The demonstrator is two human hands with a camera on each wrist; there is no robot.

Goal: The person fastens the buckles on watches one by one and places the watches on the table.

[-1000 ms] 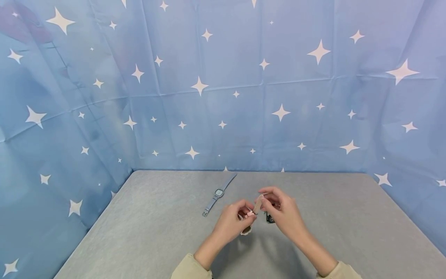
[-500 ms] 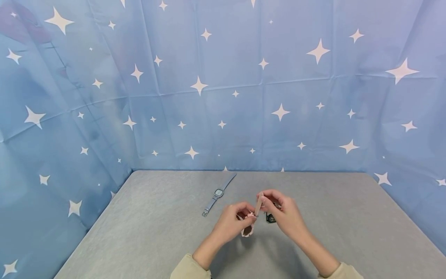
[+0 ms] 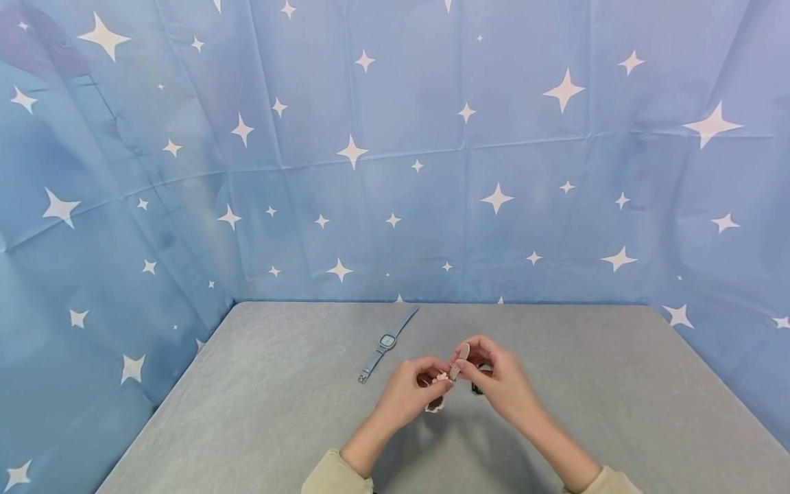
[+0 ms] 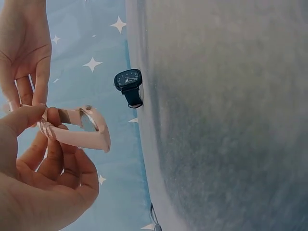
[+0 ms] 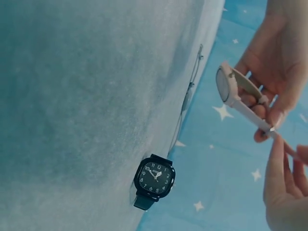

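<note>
My two hands hold a pale pink wristwatch (image 4: 79,139) above the table, its strap closed into a loop. The left hand (image 3: 404,394) pinches the strap at the buckle, with the round case (image 5: 225,86) hanging below the fingers in the head view. Between thumb and fingers, the right hand (image 3: 503,381) pinches the strap's free end (image 3: 458,360), whose tip sticks out above. A black square-faced watch (image 5: 154,177) lies on the table beneath the right hand, mostly hidden by it in the head view.
Left of the hands, a light blue watch (image 3: 387,342) lies stretched flat on the grey table (image 3: 278,412). A blue star-printed curtain (image 3: 401,185) rises behind the table and along its left side.
The right fingers have shifted down the strap toward the left hand, so the tip now shows above them. The case has tilted slightly. More of the black watch is covered than half a second ago.
</note>
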